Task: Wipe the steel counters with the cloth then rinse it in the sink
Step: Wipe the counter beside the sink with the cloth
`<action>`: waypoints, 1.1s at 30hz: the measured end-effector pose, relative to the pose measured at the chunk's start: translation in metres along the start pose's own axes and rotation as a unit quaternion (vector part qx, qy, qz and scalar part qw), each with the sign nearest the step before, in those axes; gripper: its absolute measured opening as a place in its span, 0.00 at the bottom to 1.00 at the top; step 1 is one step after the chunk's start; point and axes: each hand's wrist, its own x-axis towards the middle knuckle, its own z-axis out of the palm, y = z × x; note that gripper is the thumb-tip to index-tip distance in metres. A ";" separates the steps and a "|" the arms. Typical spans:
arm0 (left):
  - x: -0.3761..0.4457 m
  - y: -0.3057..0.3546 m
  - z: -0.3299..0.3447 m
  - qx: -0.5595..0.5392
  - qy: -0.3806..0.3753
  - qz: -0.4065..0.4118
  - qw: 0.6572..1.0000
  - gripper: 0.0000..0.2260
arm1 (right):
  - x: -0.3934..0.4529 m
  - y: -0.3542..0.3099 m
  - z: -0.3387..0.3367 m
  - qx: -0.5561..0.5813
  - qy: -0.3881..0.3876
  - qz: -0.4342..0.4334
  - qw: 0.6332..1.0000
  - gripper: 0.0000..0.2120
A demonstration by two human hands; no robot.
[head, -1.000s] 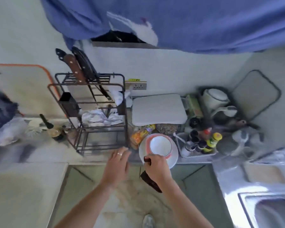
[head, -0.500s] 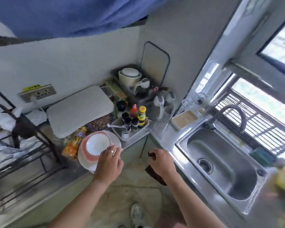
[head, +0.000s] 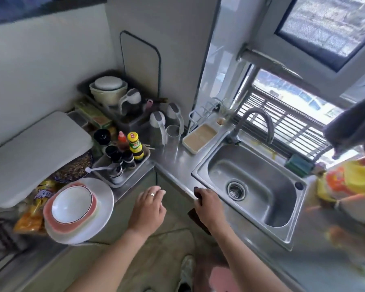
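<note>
The right hand (head: 208, 204) gripped the dark cloth (head: 198, 220) at the near edge of the steel counter (head: 177, 165), left of the sink (head: 251, 186). The left hand (head: 149, 208) hung loose, holding nothing.

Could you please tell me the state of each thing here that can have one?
Left hand: open, holding nothing.
Right hand: gripping the dark cloth.
Sink: empty, drain unplugged.
Faucet: no water running.
Window: swung open.
White bowl: upright, empty, atop stacked plates.
</note>
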 end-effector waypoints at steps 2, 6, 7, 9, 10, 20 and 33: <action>0.014 0.009 0.022 0.007 -0.038 -0.002 0.999 0.22 | 0.019 0.022 0.016 0.015 0.031 -0.005 0.999 0.16; 0.047 0.026 0.068 0.026 -0.094 -0.008 0.995 0.28 | 0.056 0.069 0.062 -0.071 0.030 -0.031 0.997 0.25; 0.056 0.030 0.079 0.034 -0.104 -0.012 0.994 0.29 | 0.059 0.078 0.074 -0.104 0.021 -0.029 0.994 0.26; 0.072 0.037 0.101 0.050 -0.125 -0.021 0.991 0.30 | 0.055 0.092 0.091 -0.127 0.029 -0.048 0.990 0.28; 0.081 0.041 0.111 0.049 -0.134 -0.025 0.990 0.30 | 0.052 0.097 0.095 -0.125 0.034 -0.060 0.990 0.29; 0.117 0.079 0.175 0.092 -0.160 -0.030 0.982 0.29 | 0.016 0.166 0.072 -0.082 0.053 -0.120 0.988 0.32; 0.072 0.104 0.206 0.087 -0.142 -0.013 0.986 0.34 | -0.116 0.290 0.012 -0.116 0.107 0.064 0.985 0.32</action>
